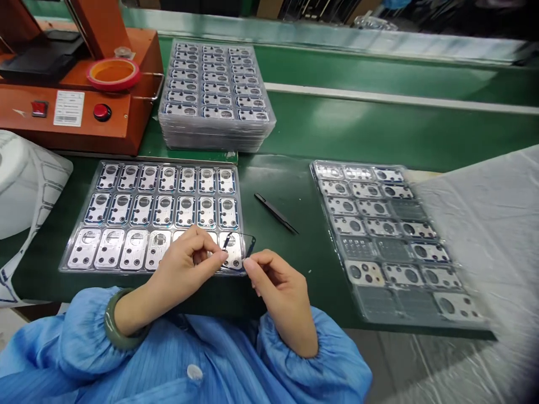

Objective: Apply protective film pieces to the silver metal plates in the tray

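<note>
Between my two hands is a thin dark blue adhesive frame (251,246), pinched at its near corners. My left hand (189,261) closes thumb and forefinger on its left side, over the front row of a clear tray (152,271) of silver metal plates. At the frame's right side, my right hand (280,286) pinches the other corner just past the tray's edge. Directly beneath the frame lies the front-right plate (236,255). Plates in the two back rows show blue edging; the visible front-row ones look plain silver. Black tweezers (276,213) lie on the green mat to the right.
A stack of filled trays (217,134) stands behind. Further right lies another tray (362,297) of plates with several bare pockets. An orange machine (105,126) carries a roll of red tape (113,74). A white roll of stickers (25,185) sits at the left edge.
</note>
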A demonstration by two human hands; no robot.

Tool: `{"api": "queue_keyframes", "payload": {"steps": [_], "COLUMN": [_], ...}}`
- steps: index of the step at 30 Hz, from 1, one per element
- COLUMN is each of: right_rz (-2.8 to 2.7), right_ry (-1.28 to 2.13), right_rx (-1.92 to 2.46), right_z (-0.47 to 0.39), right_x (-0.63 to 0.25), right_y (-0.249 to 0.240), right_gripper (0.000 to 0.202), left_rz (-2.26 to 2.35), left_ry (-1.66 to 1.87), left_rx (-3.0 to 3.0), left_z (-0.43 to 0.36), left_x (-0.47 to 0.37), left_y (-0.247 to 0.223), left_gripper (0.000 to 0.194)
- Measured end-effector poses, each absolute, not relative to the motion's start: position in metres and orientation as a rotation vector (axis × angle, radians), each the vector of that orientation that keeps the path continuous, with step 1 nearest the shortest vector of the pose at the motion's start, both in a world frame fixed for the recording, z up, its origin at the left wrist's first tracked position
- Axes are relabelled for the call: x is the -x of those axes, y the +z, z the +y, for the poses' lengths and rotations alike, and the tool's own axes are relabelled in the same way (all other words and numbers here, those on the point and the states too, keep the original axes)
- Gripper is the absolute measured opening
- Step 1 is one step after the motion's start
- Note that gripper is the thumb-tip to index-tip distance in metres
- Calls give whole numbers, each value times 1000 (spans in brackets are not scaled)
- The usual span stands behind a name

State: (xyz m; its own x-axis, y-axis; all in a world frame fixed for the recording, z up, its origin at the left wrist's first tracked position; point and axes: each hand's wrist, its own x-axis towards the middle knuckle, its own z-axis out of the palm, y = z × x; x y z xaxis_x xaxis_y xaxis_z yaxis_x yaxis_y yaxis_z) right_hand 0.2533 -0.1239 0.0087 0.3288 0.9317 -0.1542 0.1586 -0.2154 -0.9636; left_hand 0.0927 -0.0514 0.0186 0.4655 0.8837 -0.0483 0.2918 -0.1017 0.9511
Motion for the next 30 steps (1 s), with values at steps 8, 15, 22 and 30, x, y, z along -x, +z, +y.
{"api": "queue_keyframes", "payload": {"steps": [8, 15, 22, 30], "right_rz": [-1098, -1168, -1205, -1188], "right_ry": [993, 1015, 1008, 992], "right_rx": [1782, 1806, 1827, 1879], "right_z": [-121, -120, -122, -119], "right_x": [-267, -264, -264, -261], "right_y": [-7, -6, -11, -3], "right_gripper": [23, 21, 20, 20], "left_rz": [1063, 1051, 1017, 978], "left_ry": [631, 646, 614, 591], "left_rx": [-1956, -2035, -2072, -2100], "left_z": [-55, -54, -52, -51], "left_x": [-101, -100, -100, -98], "left_y": [-2, -2, -1, -3], "left_gripper": [13, 11, 9, 9]}}
